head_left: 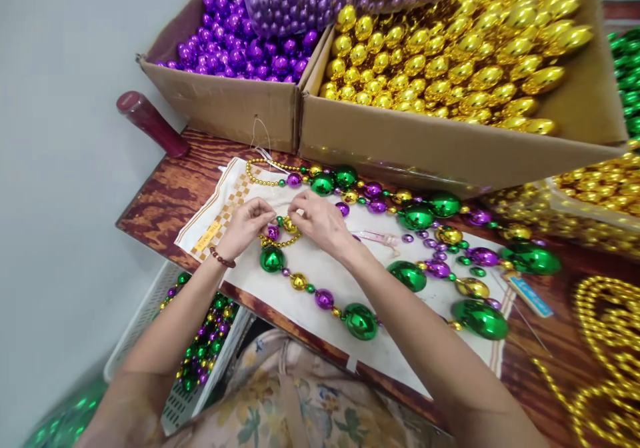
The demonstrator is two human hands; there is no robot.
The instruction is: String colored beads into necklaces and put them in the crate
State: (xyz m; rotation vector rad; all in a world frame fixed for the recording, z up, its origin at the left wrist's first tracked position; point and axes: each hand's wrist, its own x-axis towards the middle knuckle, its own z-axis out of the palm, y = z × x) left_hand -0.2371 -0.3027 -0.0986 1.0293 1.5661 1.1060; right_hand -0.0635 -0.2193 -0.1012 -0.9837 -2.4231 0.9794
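Note:
My left hand [251,225], a brown bead bracelet on its wrist, is closed in a pinch beside my right hand [320,221], whose fingertips are also pinched. A thin, faint string runs between the fingertips. Just below them are the small gold beads of a bead necklace [361,321] with green, purple and gold beads. It curves across a white cloth [320,255] under my right forearm, which hides part of it. Behind my hands lies a second bead strand [323,183], with small gold beads at its left end. My fingers partly cover what they grip.
Cardboard boxes of purple beads [225,48] and gold beads [415,65] stand behind the cloth. A dark red bottle [153,125] is at the left corner. Loose beads and a pink-handled tool [383,237] lie mid-cloth. Gold bead strands [600,308] are right; a white basket [143,315] is below left.

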